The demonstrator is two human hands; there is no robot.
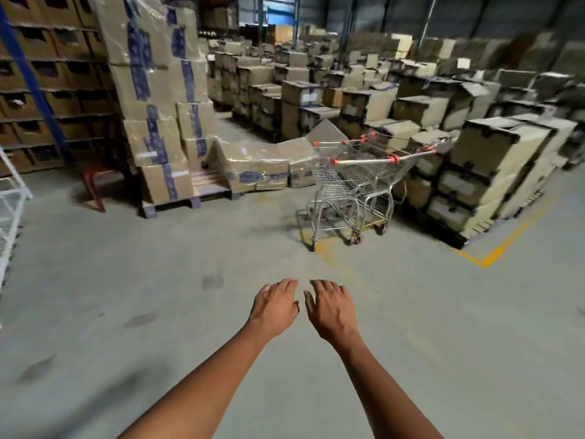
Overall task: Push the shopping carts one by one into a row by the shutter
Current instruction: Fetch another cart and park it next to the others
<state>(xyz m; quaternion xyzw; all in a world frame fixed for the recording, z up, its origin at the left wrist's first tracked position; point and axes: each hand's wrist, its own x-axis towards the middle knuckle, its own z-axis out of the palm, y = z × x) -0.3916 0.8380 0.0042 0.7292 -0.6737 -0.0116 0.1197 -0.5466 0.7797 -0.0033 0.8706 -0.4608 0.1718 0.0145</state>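
Several metal shopping carts [357, 185] with red handle caps stand nested together in the middle distance, against stacks of cartons. The nearest handle bar [364, 161] faces me. Both my arms reach forward over the bare concrete floor. My left hand [274, 307] and my right hand [330, 308] are side by side, palms down, fingers loosely apart, holding nothing. They are well short of the carts. No shutter is in view.
A tall wrapped carton stack on a pallet [158, 99] rises at left, with a red stool [93, 182] beside it. Low carton stacks [493, 175] stand right of the carts, edged by a yellow floor line [493, 253]. A white wire rack [9, 201] is at far left.
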